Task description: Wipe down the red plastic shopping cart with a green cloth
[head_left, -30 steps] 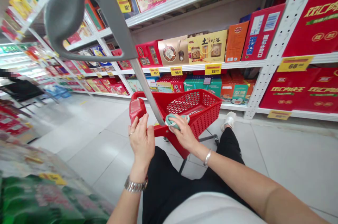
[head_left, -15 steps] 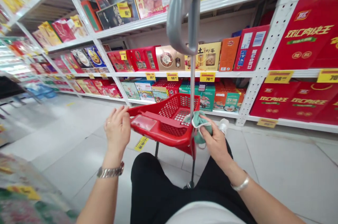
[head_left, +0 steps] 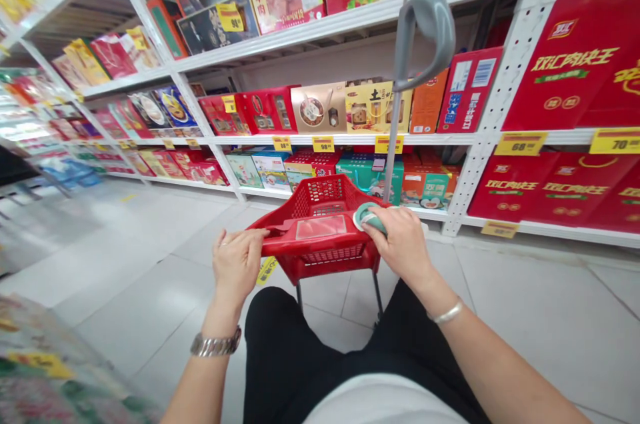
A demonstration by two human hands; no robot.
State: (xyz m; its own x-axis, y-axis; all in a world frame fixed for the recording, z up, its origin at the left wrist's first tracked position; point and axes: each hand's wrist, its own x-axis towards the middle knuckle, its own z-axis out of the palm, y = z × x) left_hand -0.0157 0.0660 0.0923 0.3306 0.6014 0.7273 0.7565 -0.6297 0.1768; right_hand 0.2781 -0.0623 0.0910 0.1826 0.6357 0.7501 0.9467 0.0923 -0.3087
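A small red shopping cart [head_left: 330, 260] with a perforated plastic basket stands in front of my knees. My left hand [head_left: 237, 263], wearing a ring and with a watch on the wrist, is closed over the left end of its handle bar. In my right hand [head_left: 403, 244] is a green cloth [head_left: 369, 216] with a pale edge, pressed onto the bar's right end. A clear label panel [head_left: 320, 227] lies on the bar between my hands. From the cart's right side rises a metal pole [head_left: 393, 151] with a grey looped grip [head_left: 443, 44].
White shelves [head_left: 310, 139] packed with boxed goods and yellow price tags run behind the cart. Red gift boxes [head_left: 570, 67] fill the right section. Pale floor tiles [head_left: 165, 277] lie around my legs. Blurred, covered goods [head_left: 50, 371] stand close at lower left.
The cart has turned, so its handle faces me squarely and the pole leans right. My right hand and the cloth moved from the pole's base up onto the bar. My left hand closed around the handle.
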